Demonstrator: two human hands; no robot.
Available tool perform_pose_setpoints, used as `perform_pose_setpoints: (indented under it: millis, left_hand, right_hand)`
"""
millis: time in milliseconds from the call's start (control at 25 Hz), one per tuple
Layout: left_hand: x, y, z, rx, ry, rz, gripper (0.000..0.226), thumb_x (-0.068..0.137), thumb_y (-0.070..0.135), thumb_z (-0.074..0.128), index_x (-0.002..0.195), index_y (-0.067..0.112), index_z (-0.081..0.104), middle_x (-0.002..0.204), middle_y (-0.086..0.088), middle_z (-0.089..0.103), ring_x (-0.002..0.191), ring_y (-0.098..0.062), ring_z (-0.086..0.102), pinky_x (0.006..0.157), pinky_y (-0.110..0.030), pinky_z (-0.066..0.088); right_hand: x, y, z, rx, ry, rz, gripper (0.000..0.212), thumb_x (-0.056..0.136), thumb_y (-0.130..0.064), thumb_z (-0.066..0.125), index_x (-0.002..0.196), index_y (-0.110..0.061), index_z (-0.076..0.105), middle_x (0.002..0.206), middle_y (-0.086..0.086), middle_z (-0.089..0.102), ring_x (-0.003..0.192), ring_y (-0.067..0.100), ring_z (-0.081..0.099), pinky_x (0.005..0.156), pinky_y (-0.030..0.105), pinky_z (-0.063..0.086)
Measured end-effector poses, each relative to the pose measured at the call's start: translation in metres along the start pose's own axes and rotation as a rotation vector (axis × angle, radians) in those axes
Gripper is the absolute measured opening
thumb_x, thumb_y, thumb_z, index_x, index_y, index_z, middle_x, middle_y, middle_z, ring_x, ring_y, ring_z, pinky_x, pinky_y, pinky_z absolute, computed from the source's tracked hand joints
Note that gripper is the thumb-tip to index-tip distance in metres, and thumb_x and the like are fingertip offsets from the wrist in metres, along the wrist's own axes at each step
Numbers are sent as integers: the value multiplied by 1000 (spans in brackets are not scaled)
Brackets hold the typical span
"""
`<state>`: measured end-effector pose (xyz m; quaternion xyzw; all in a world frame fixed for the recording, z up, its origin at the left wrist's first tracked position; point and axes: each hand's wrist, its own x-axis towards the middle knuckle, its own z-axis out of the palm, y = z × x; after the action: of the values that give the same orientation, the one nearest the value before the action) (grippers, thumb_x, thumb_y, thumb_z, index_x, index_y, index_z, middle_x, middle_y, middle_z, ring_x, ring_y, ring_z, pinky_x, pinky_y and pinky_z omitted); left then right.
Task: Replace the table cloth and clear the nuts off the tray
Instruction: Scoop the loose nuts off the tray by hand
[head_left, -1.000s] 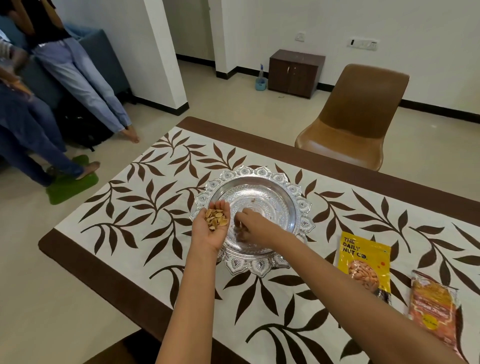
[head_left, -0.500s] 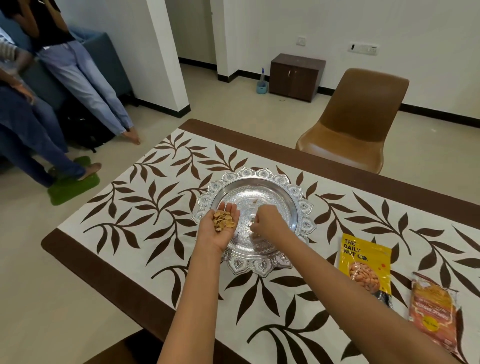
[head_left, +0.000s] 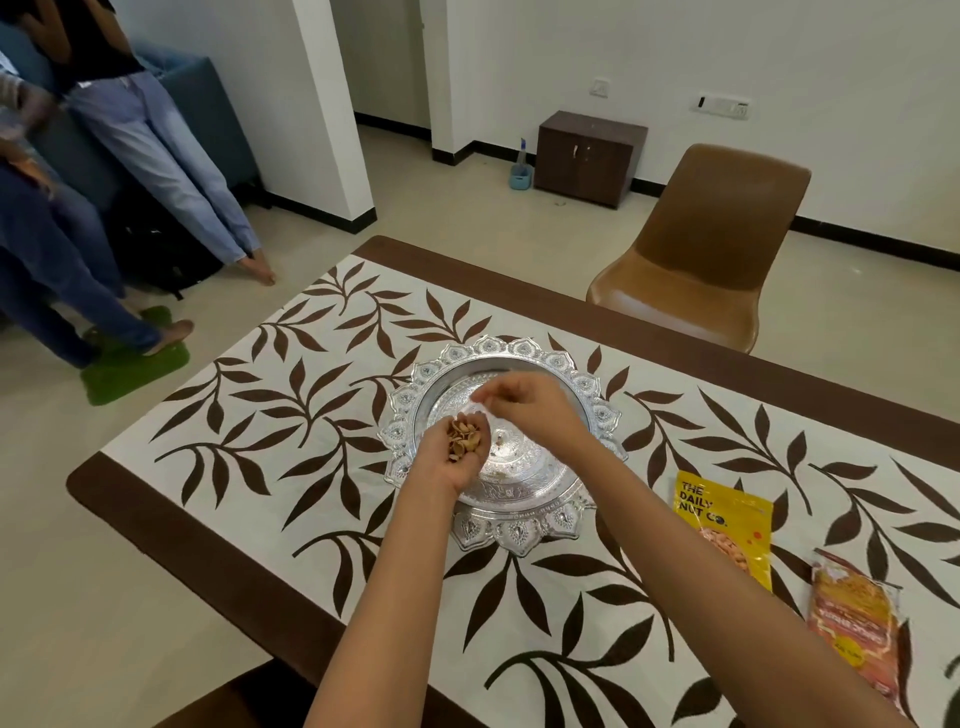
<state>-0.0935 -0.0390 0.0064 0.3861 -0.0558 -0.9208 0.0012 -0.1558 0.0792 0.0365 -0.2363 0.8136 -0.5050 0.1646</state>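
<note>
1. The left hand (head_left: 457, 460) cups gathered nuts (head_left: 464, 439) over the tray (head_left: 519, 535).
2. The right hand (head_left: 530, 405) pinches one nut just above that palm.
3. Stray bits (head_left: 498, 441) lie mid-tray, between both hands.

Bright, even indoor light, soft shadows, glare on the silver tray (head_left: 519, 525), wide-angle bending at edges, slight motion blur
</note>
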Motion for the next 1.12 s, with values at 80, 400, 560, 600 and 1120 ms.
perform_pose_setpoints:
  millis: [80, 400, 560, 600, 1120]
  left_hand:
    - [-4, 8, -2, -105, -29, 15, 21, 99, 11, 45, 79, 5, 50, 63, -9, 51, 55, -15, 53, 42, -24, 52]
    - [-20, 36, -14, -138, -111, 139, 23, 92, 7, 46, 69, 9, 50, 57, -2, 51, 46, -11, 52, 45, -19, 49]
    - [-22, 40, -20, -137, -196, 146, 12, 80, 6, 55, 68, 8, 53, 64, -2, 52, 53, -11, 54, 45, -21, 50]
    - [-21, 41, -21, -136, -201, 153, 11, 79, 6, 55, 68, 8, 52, 64, -2, 52, 53, -11, 54, 45, -21, 50]
    - [-10, 38, -18, -112, -164, 137, 25, 95, 13, 49, 72, 7, 53, 62, -2, 53, 52, -11, 54, 47, -21, 51]
  right_hand:
    - [8, 20, -9, -217, 118, 33, 26, 98, -18, 51, 119, -14, 65, 120, 6, 66, 110, 28, 62, 96, 41, 48]
    - [-5, 60, 43, -764, -375, 30, 70, 103, -46, 16, 150, -3, -12, 158, 16, -18, 145, 26, -19, 118, 38, -12]
    - [-14, 50, 63, -598, -606, -221, 61, 104, -42, 15, 153, -11, -5, 160, 7, -10, 147, 19, -14, 117, 31, -11]
    - [-12, 49, 61, -493, -608, -229, 59, 104, -39, 16, 154, -13, -2, 160, 6, -6, 147, 17, -12, 117, 30, -10]
    - [-20, 45, 36, -690, -710, -361, 49, 101, -22, 34, 150, -24, 28, 158, 0, 26, 143, 17, 27, 115, 40, 23]
